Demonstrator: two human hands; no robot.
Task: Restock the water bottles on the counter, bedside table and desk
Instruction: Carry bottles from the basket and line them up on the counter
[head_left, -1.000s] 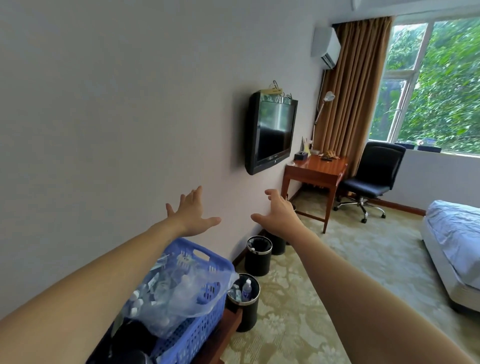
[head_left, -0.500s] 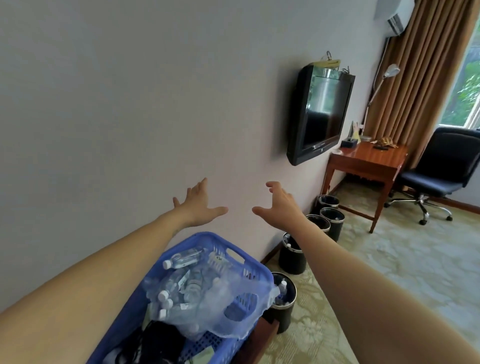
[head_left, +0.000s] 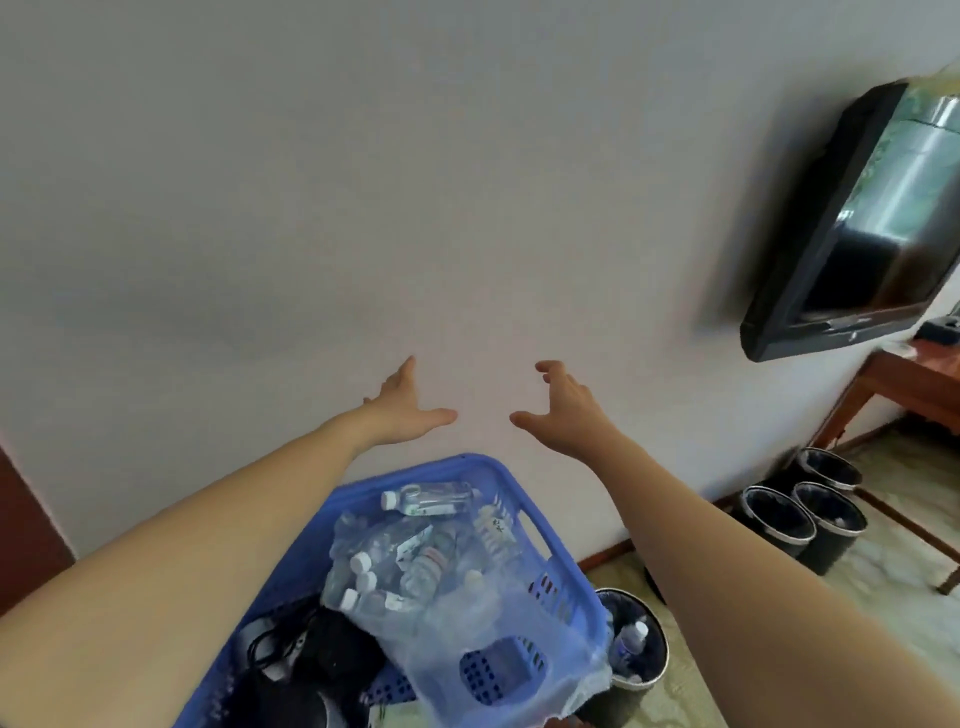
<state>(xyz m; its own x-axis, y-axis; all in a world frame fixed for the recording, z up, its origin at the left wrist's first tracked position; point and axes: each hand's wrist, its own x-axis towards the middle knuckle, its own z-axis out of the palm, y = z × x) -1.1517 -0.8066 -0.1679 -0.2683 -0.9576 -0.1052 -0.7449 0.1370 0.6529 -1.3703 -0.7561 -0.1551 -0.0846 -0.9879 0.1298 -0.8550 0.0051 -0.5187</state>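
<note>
A blue plastic basket (head_left: 540, 514) stands below my arms against the wall. Inside it lies a clear plastic bag (head_left: 467, 644) with several small water bottles, and one loose water bottle (head_left: 428, 501) rests at the basket's far end. My left hand (head_left: 402, 408) is stretched out above the basket's far rim, fingers straight, holding nothing. My right hand (head_left: 563, 410) hovers beside it, a little to the right, fingers loosely bent and empty. The wooden desk (head_left: 919, 384) shows at the right edge.
A plain wall fills the view ahead, with a black TV (head_left: 852, 234) mounted at the right. Black bins (head_left: 802, 519) stand on the carpet along the wall. Another black bin (head_left: 636, 649) next to the basket holds a small bottle. Dark cables lie in the basket's near end.
The view has swung left and down toward the basket. Bed, chair and window have left the frame. Both hands stay outstretched and empty.
</note>
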